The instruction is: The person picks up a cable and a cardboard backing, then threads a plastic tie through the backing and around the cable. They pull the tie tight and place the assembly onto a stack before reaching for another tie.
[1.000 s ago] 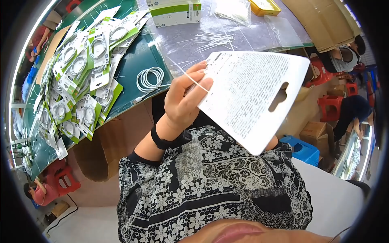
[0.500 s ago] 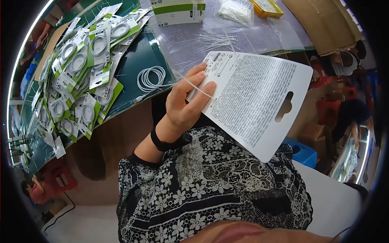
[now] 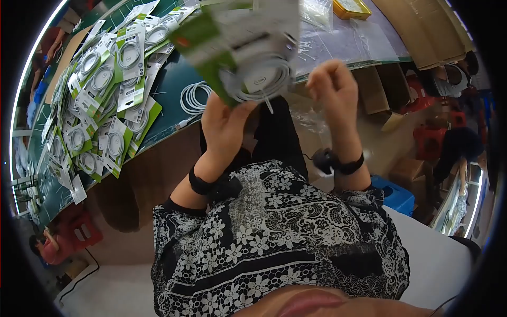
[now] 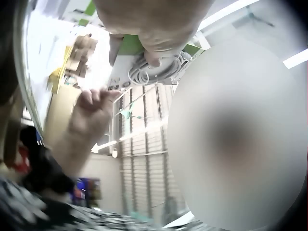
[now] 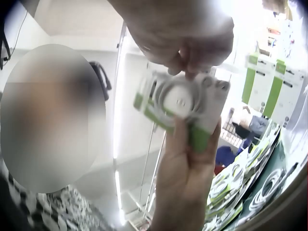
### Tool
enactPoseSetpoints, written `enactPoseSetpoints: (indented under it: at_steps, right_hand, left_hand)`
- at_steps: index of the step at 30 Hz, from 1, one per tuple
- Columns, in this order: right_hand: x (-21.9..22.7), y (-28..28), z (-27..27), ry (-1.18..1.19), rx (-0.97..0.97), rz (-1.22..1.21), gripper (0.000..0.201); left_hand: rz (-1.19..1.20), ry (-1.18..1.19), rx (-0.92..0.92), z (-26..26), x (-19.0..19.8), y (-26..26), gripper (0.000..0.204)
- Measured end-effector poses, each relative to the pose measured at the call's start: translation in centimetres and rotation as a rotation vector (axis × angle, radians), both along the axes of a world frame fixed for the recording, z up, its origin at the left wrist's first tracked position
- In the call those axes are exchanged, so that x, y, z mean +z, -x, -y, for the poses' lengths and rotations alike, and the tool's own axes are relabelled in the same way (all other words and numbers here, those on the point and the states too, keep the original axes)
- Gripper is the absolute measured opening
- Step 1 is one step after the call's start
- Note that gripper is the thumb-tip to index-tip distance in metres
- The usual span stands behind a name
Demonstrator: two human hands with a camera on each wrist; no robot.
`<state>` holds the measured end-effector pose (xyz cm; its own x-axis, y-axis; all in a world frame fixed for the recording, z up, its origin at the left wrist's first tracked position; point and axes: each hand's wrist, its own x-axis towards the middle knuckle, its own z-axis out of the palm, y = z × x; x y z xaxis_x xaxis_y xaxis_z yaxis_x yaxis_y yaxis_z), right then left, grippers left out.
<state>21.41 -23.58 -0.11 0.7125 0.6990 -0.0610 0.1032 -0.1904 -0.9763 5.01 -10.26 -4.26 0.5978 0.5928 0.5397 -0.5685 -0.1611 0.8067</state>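
My left hand [image 3: 224,129] grips the lower edge of a white-and-green retail card [image 3: 253,58], thumb across its front. A coiled white cable [image 3: 261,79] lies on the card, and a thin white cable tie [image 3: 268,104] sticks out below the coil. To the right, apart from the card in the head view, my right hand [image 3: 335,92] is raised with its fingers curled; blur leaves open whether they pinch anything. In the right wrist view the card [image 5: 216,98] faces the camera, just beyond the right fingertips.
A heap of carded cables [image 3: 103,100] covers the left of the green table [image 3: 169,113]. One loose coiled cable [image 3: 193,98] lies by its edge. Farther back are a bag of ties [image 3: 317,13] and a yellow box [image 3: 351,9]. A cardboard carton [image 3: 380,90] stands at right.
The left hand has turned the card from its printed back to the cable side and lifted it up and left. The right hand, earlier hidden behind the card, now shows at the right.
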Motion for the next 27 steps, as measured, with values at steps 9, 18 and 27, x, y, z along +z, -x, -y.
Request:
enactPoseSetpoints:
  at_steps: [9,18,27]
  right_hand:
    - [-3.0,1.9,-3.8,-0.705,0.456,-0.308,0.031]
    - [-6.5,1.7,-3.9,-0.676,0.233,-0.393,0.036]
    - [-5.5,1.2,-2.3,-0.366,0.192,0.421,0.023]
  left_hand:
    - [-0.031,0.655,-0.409,1.1,1.2,0.1,0.038]
    - [-0.033,0.627,-0.334,0.8,2.3,-0.5,0.039]
    - [-0.147,0.691,-0.362,0.7,1.7,-2.0,0.030]
